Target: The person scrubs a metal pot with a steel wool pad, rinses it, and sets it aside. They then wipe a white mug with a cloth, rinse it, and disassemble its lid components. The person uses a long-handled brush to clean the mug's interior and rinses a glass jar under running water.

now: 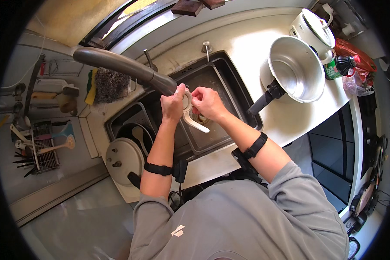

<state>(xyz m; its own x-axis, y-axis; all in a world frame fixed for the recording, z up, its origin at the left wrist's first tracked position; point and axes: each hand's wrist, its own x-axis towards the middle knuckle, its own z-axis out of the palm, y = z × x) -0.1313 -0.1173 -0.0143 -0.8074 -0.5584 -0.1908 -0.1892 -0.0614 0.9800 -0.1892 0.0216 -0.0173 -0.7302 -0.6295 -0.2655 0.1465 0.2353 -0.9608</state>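
Over the dark sink [211,144], my left hand [173,106] grips a white ladle-like utensil [195,123] with a round, hollow head and a curved handle. The handle hangs down toward the sink's drain [201,119]. My right hand [210,103] is at the right rim of the round head, its fingertips pinched together. Whether those fingers hold the rim or something small cannot be made out. The end of the dark faucet spout [123,65] is right by my left hand and partly overlaps it in view.
On the right counter stands an open metal pot [292,71] with its black handle toward the sink. Behind it are a white cooker [315,29] and a dark bottle [339,66]. A round pot lid [123,161] leans at left, near a utensil rack [47,149] and a scouring pad [110,85].
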